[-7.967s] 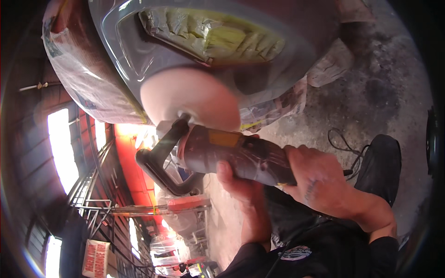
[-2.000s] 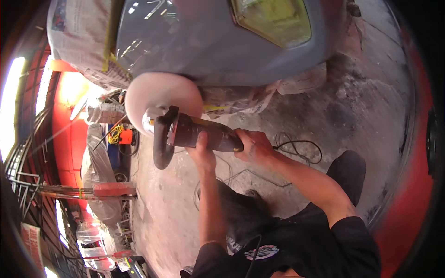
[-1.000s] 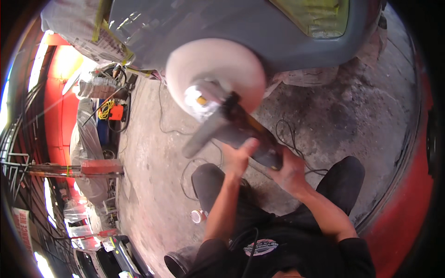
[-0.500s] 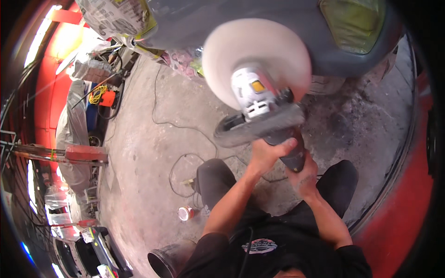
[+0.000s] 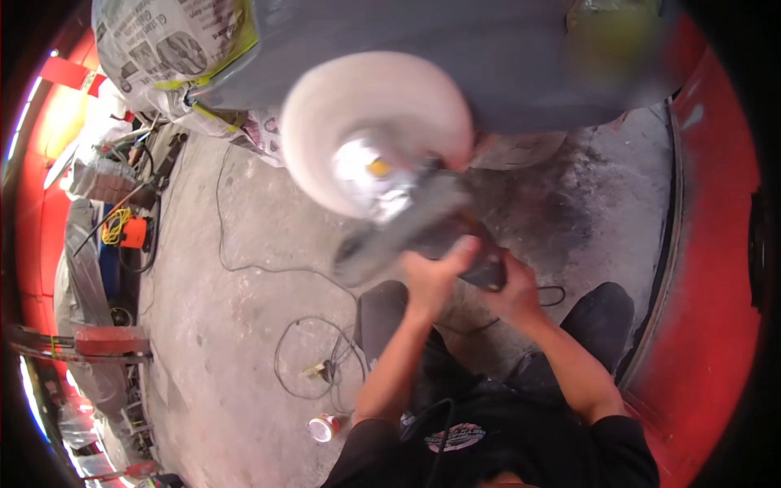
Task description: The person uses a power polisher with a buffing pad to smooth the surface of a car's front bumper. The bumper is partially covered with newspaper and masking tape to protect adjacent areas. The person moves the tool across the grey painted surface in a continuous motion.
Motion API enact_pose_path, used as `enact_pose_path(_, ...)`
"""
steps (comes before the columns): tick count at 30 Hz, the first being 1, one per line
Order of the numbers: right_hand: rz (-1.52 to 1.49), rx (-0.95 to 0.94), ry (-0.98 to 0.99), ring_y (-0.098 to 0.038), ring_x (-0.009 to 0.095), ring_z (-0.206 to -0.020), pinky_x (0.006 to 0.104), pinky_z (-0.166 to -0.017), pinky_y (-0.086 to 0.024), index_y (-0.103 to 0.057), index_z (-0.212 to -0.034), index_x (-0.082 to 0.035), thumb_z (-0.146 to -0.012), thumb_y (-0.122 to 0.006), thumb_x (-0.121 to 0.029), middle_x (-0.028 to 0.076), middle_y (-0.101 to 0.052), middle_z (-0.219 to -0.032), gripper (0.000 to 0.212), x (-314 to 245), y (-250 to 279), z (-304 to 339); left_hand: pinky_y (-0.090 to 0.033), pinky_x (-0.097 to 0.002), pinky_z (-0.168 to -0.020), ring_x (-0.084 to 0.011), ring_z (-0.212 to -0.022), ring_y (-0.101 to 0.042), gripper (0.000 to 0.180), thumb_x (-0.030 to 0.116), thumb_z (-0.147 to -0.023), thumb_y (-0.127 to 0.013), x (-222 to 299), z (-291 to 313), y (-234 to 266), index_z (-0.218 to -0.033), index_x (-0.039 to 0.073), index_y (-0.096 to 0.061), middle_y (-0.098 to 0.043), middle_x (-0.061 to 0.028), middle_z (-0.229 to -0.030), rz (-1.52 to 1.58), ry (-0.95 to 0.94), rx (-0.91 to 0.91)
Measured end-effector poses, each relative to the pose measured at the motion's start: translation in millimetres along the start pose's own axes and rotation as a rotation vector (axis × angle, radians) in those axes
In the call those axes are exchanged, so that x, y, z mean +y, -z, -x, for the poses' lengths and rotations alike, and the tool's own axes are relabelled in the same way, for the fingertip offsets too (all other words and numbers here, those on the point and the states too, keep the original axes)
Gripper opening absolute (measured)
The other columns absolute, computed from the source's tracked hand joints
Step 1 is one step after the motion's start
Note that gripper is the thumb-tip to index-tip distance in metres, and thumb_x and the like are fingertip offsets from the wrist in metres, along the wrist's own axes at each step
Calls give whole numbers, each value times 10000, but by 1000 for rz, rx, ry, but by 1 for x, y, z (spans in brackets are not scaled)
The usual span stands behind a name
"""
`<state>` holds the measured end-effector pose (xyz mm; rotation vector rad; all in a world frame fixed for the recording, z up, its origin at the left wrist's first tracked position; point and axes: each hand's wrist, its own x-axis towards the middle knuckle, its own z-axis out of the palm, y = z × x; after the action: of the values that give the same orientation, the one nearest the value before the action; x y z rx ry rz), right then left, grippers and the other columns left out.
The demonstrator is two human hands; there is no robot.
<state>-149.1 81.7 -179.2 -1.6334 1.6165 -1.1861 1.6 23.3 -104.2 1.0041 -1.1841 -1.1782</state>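
A power polisher [image 5: 415,224] with a wide pale buffing pad [image 5: 313,114] is held out before me, blurred by motion. My left hand [image 5: 433,276] wraps round the dark body behind its loop handle, thumb on top. Around the rear end of the same body closes my right hand [image 5: 514,289]. The pad's disc overlaps a grey painted vehicle panel [image 5: 521,73] in the picture; whether it touches the surface I cannot tell. Masking paper [image 5: 167,49] covers the panel's left end. On its right part a yellow-green patch [image 5: 614,41] shows, smeared by blur.
A dark cord [image 5: 268,267] runs over the concrete floor [image 5: 220,342] and coils by my left knee. Beside the coil stands a small white-and-red tub [image 5: 323,427]. An orange box [image 5: 133,233] with yellow cable sits among clutter at left. A red wall [image 5: 716,325] rises at right.
The polisher and both hands have moved left and slightly down in the picture. The view has shifted too, the floor things at left sliding further left. Both hands keep their hold.
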Motion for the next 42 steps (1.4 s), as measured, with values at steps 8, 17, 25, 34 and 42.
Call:
enact_pose_path(8,-260,158,-190,-715,251,-987,353,-871,-540,-599,-1214,-27,-743,-853,-135,131,-723,-1025,546,31,-15,48,-557,-319,-779,-124,-859,-661,327,198,-796,-857,-7,10,-32,-990,9,-673,-705,-65,-962,170,254,-271)
enact_pose_path(17,-161,-252,-304,-707,295,-1028,406,-896,-557,-598,-1278,-66,-703,-845,-179,144,-723,-1111,636,-21,-58,4,-535,-318,-851,-148,-907,-670,343,220,-884,-807,16,0,43,-1120,-12,-714,-722,-38,-995,-121,68,-110)
enact_pose_path(25,-505,178,-360,-623,205,-1193,355,-987,-515,-575,-1338,-32,-776,-868,-209,93,-649,-1291,658,-3,-85,27,-517,-370,-887,-247,-982,-665,568,294,-827,-835,-8,-10,20,-1235,-44,-630,-694,-135,-1119,-402,99,-457)
enact_pose_path(34,-723,6,-226,-636,172,-1129,354,-964,-526,-590,-1294,-9,-769,-840,-152,76,-678,-1216,599,4,-135,5,-527,-361,-819,-189,-904,-661,367,239,-872,-802,1,-12,59,-1094,-28,-684,-705,-81,-997,-262,7,-309)
enact_pose_path(42,-416,191,-276,-648,210,-1042,368,-918,-525,-639,-1198,-8,-758,-805,-168,121,-695,-1174,497,127,-184,25,-542,-332,-822,-173,-882,-670,284,165,-886,-789,-93,-13,55,-1080,-22,-700,-712,-84,-982,-311,74,-463)
